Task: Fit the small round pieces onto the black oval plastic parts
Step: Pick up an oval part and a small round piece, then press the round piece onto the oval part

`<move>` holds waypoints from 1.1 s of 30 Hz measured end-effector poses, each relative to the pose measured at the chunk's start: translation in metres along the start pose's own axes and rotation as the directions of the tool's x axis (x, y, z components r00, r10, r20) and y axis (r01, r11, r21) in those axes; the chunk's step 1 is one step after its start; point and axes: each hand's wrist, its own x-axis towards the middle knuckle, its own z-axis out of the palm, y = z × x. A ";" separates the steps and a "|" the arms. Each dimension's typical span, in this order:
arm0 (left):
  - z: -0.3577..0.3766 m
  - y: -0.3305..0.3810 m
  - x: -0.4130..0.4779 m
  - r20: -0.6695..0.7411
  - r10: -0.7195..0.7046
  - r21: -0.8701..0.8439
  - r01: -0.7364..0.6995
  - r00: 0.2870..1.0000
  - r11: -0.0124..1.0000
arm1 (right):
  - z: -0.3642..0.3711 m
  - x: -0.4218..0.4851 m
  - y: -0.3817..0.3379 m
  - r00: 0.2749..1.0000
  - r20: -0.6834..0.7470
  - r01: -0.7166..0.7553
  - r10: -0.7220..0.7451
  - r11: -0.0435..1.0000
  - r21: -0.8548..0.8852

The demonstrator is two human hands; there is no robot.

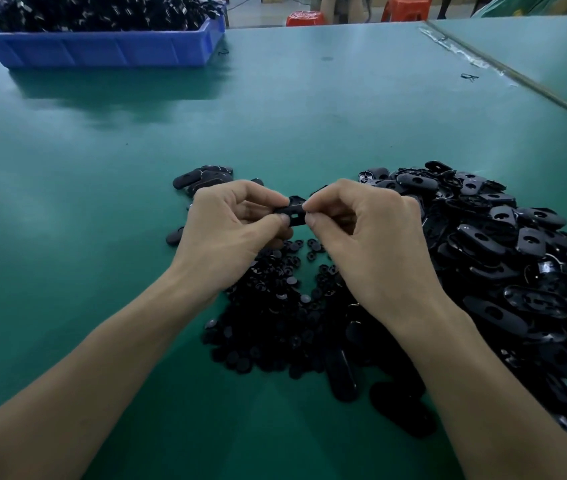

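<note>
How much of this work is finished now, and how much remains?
Early, it seems. Done, probably: a small group of ovals set apart beyond the left hand. In hand: both it and the right hand pinch one oval part. Left: a large oval pile with open holes and a heap of round pieces.

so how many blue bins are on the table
1. The blue bin sits at the far left of the green table, heaped with black parts; more may lie out of view.
</note>
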 end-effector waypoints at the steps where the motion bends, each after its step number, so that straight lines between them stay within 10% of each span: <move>1: 0.000 0.000 0.000 0.002 0.005 0.000 -0.005 1.000 1.000 | 0.000 0.000 0.000 1.000 -0.003 -0.005 0.005 1.000 0.013; 33: 0.002 0.008 -0.003 0.114 0.043 -0.028 -0.040 0.993 0.999 | 0.001 0.001 0.000 0.994 -0.007 -0.110 0.111 0.988 0.111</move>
